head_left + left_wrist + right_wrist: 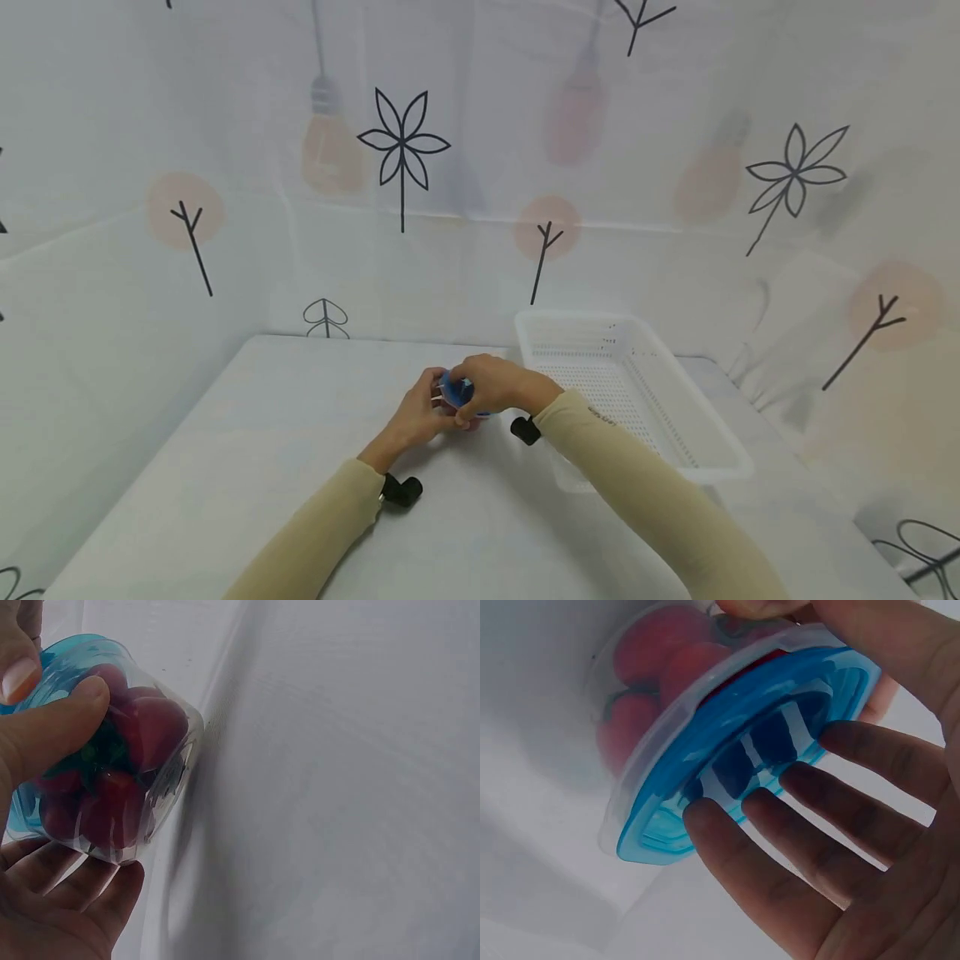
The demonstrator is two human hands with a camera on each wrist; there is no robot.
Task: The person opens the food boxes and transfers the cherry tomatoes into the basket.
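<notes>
A clear plastic container (174, 796) of red tomatoes (152, 733) with green stems is held over the table, tilted on its side. My left hand (417, 422) grips it, thumb across the clear wall and fingers around the opposite side. A translucent blue lid (656, 825) covers its mouth, with the clear rim right behind the lid's edge. My right hand (493, 385) has its fingertips (705, 817) on the lid's face, while its thumb reaches round to the rim. In the head view the hands hide most of the container.
A white perforated plastic basket (731, 458) stands on the table to the right, partly behind the right forearm. The table (300, 383) has a white cover, and a patterned curtain (465, 167) hangs behind it. Small black devices (405, 492) sit at both wrists.
</notes>
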